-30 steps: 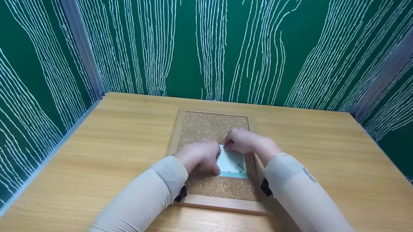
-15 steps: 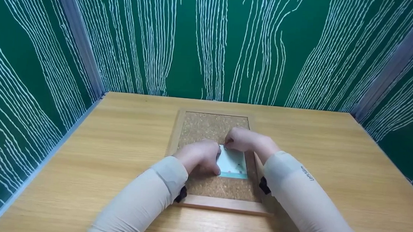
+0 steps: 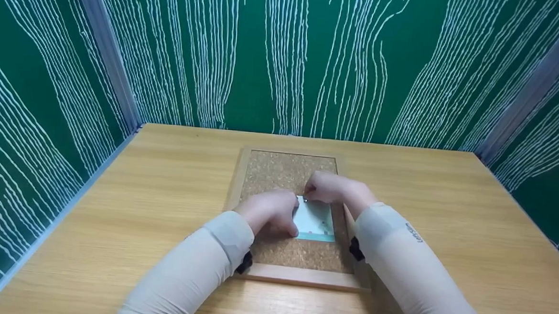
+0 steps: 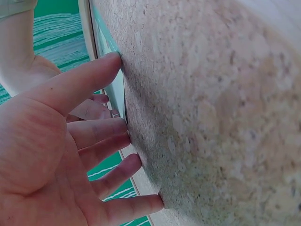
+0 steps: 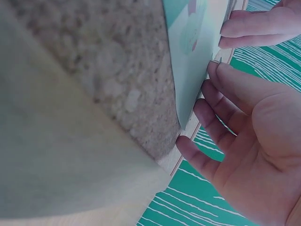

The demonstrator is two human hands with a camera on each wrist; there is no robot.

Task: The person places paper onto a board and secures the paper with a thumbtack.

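A pale green sheet of paper (image 3: 313, 221) with a darker green band along its near edge lies on a framed cork board (image 3: 283, 174). My left hand (image 3: 272, 208) presses the paper's left edge with thumb and fingertips. In the left wrist view the fingers of that left hand (image 4: 61, 146) are spread and fairly straight against the cork. Near the paper's far edge, my right hand (image 3: 328, 187) pinches a small shiny thumbtack (image 5: 217, 60) between thumb and index finger. The other fingers of the right hand (image 5: 254, 127) touch the paper and board. The thumbtack's point is hidden.
The board's wooden frame (image 3: 302, 276) lies on a light wooden table (image 3: 137, 216). Green panels (image 3: 251, 55) with white wavy lines stand behind and at both sides. Black wrist-worn cameras (image 3: 357, 248) sit under the sleeves, close to the board.
My right forearm has shifted slightly left, while the right hand stays at the paper's far edge. The left hand, paper and board have not moved.
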